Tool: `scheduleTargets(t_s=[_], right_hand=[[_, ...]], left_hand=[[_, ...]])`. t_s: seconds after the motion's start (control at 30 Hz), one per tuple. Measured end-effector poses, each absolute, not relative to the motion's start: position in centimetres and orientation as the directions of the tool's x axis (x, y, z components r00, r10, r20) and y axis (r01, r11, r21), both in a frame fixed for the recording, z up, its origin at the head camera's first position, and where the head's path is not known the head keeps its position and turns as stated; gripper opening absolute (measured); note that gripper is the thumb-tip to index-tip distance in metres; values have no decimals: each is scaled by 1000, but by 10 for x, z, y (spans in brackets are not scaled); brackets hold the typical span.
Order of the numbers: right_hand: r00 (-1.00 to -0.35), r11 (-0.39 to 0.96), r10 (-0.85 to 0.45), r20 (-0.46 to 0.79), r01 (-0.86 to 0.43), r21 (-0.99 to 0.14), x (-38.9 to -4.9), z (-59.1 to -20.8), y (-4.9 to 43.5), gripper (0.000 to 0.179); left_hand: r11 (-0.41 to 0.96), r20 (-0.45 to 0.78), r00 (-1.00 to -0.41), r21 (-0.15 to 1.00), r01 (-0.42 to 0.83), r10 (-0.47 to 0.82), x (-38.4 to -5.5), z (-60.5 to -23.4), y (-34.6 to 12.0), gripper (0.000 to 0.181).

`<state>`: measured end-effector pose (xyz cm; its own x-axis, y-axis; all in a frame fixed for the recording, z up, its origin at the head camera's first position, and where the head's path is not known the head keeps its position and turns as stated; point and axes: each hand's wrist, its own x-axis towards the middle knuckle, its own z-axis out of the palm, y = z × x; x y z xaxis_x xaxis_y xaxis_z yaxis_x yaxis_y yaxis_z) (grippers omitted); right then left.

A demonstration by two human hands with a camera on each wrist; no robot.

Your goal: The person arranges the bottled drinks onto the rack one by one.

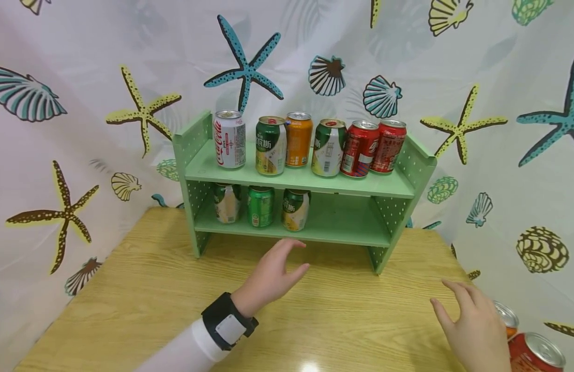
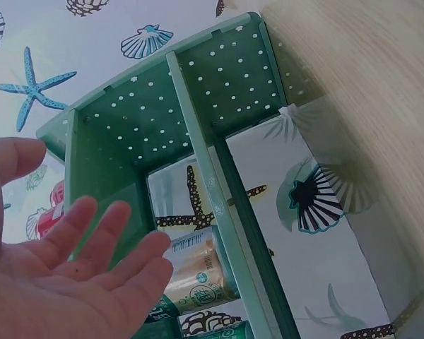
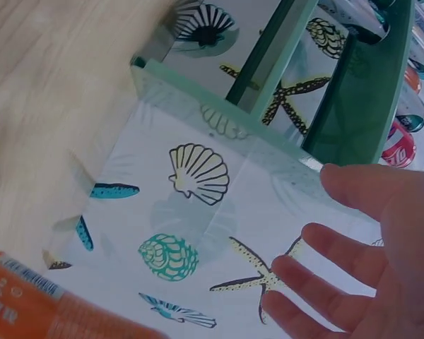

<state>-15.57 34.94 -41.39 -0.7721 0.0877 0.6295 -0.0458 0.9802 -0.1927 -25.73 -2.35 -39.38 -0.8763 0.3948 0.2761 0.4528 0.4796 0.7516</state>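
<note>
My left hand (image 1: 270, 276) is over the table just before the green shelf (image 1: 343, 227), its fingers spread and nothing in its grasp. Nearest to it on the lower tier are a green-and-white can (image 1: 295, 209), a green can (image 1: 260, 206) and another green-and-white can (image 1: 227, 203). At the lower right, my right hand (image 1: 478, 325) hovers empty with relaxed fingers. Beside it stand a red can (image 1: 533, 354) and an orange can (image 3: 71, 304), both partly hidden by the hand in the head view.
Along the upper tier stand a white Coca-Cola can (image 1: 229, 139), two green-and-white cans, an orange can (image 1: 298, 139) and two red cans (image 1: 388, 147). Behind and to the sides hangs a cloth (image 1: 287, 31) printed with shells and starfish. Everything stands on a wooden table (image 1: 142, 299).
</note>
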Motion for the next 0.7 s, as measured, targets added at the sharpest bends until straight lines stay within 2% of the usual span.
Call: scheduleTargets(t_s=[0.3, 0.7], right_hand=[[-819, 977, 188, 542, 101, -185, -159, -421, 377, 56], [-866, 938, 333, 373, 263, -228, -162, -425, 399, 65]], left_hand=[[448, 245, -817, 736, 507, 522, -242, -403, -28, 38], [454, 193, -779, 720, 526, 597, -227, -414, -39, 32]])
